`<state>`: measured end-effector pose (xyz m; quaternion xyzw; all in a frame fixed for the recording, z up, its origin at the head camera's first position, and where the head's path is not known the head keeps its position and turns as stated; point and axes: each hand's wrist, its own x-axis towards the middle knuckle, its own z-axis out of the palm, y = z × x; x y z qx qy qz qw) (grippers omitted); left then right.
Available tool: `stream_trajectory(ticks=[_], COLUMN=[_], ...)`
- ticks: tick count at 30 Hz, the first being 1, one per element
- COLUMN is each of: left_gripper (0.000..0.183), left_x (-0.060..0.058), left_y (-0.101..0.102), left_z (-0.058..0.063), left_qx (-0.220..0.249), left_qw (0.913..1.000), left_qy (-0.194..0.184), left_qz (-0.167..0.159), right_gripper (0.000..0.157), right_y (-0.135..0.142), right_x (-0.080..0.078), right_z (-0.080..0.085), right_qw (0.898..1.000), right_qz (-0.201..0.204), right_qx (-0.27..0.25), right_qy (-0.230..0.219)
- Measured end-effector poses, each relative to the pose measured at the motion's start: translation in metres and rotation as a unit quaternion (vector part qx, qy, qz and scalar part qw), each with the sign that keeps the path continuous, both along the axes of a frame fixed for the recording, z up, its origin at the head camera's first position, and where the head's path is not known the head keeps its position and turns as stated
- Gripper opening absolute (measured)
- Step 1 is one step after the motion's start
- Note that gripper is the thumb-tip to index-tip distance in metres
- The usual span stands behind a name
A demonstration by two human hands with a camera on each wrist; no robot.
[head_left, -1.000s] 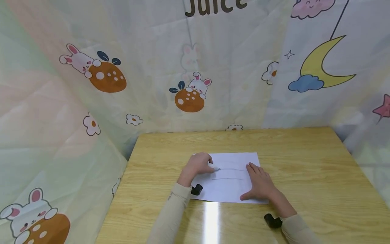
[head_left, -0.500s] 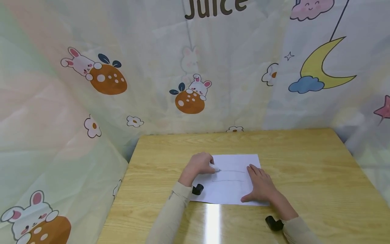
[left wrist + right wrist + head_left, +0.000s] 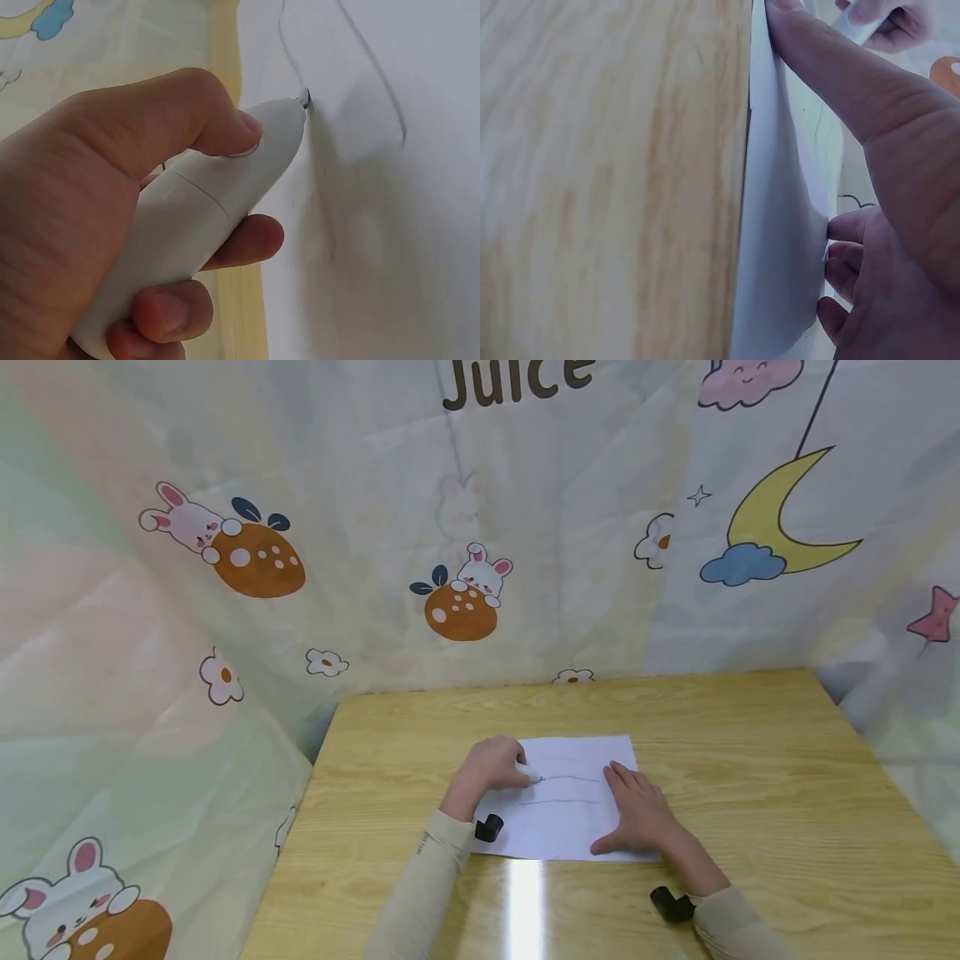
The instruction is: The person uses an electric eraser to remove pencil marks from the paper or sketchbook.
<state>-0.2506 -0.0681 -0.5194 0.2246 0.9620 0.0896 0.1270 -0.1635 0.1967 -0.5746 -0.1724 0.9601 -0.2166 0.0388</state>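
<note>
On the wooden table a white sheet of paper (image 3: 562,835) bears two thin grey lines running side by side. My left hand (image 3: 491,766) grips a plump white pen-shaped tool (image 3: 199,202), its thumb on the upper side and fingers curled beneath. The tool's exact kind is unclear. Its small tip (image 3: 304,98), dark at the end, is right at the left end of the farther line. My right hand (image 3: 639,814) rests flat on the paper's right side, fingers straight and spread. In the right wrist view its thumb (image 3: 832,60) lies along the sheet near the paper's edge.
The wooden table (image 3: 750,760) extends around the sheet. Behind and left hangs a printed cloth (image 3: 360,527) with rabbits and a moon. Black wrist-worn pieces stick out by the left wrist (image 3: 489,828) and the right wrist (image 3: 672,905).
The head view has shifted a little. Both hands, the white tool and the paper keep practically the same places, and the grey lines look the same.
</note>
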Motion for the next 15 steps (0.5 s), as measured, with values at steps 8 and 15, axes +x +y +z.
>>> stream_trajectory(ticks=[8, 15], left_gripper=[0.021, 0.020], left_x=[0.0008, 0.0014], left_y=[-0.0003, 0.0032], left_z=[0.0001, 0.0013], left_qx=[-0.012, 0.014], left_qw=[0.9998, 0.9998], left_qy=[0.009, 0.000], left_qz=[0.013, -0.012], right_gripper=[0.137, 0.136], right_y=[0.0011, 0.0009], right_x=[-0.0005, 0.0001], right_z=[-0.0041, -0.0025], right_qw=[1.000, 1.000], right_qz=[-0.003, -0.001], right_qx=[0.011, 0.007], right_qy=[-0.023, -0.019])
